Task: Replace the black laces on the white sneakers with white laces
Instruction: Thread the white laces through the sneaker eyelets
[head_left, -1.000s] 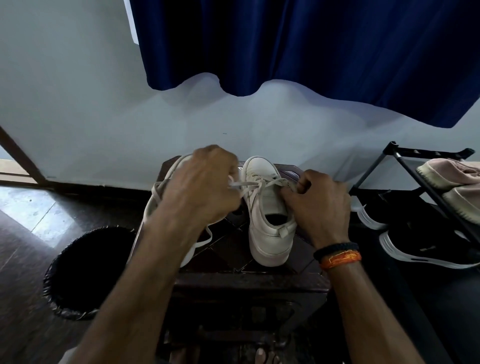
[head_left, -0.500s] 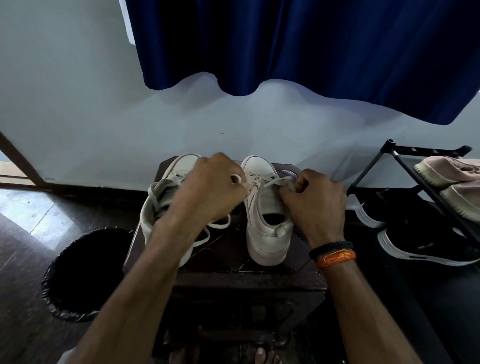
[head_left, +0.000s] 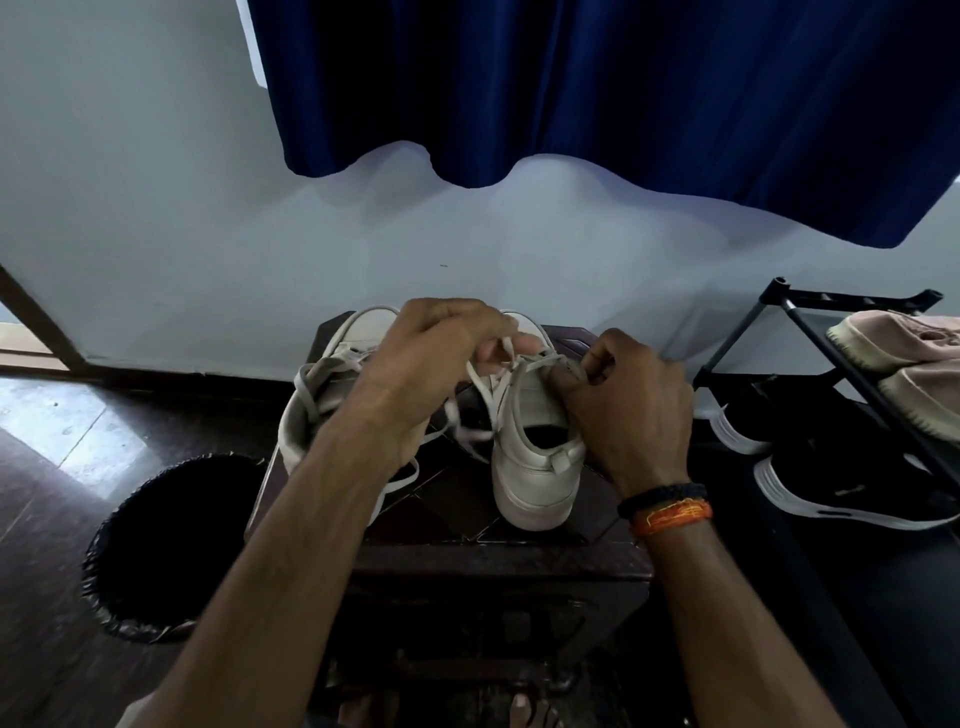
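Both hands grip the white lace over the right-hand sneaker on the dark stool.

The left hand (head_left: 441, 364) pinches one run of the white lace (head_left: 491, 387); the right hand (head_left: 623, 405) pinches the other at the eyelets, its fingertips hidden from view. The right-hand sneaker (head_left: 535, 467) sits directly below both grips on the stool (head_left: 457, 499). The left-hand sneaker (head_left: 322, 395), left of the grips, is largely covered by the forearm. Lacing detail is indistinct.

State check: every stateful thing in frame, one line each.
left hand: pinching white lace
right hand: pinching the lace at the eyelets
right sneaker: upright on stool, white-laced, untied
left sneaker: upright, white lace loose
bin: open
curtain: hanging
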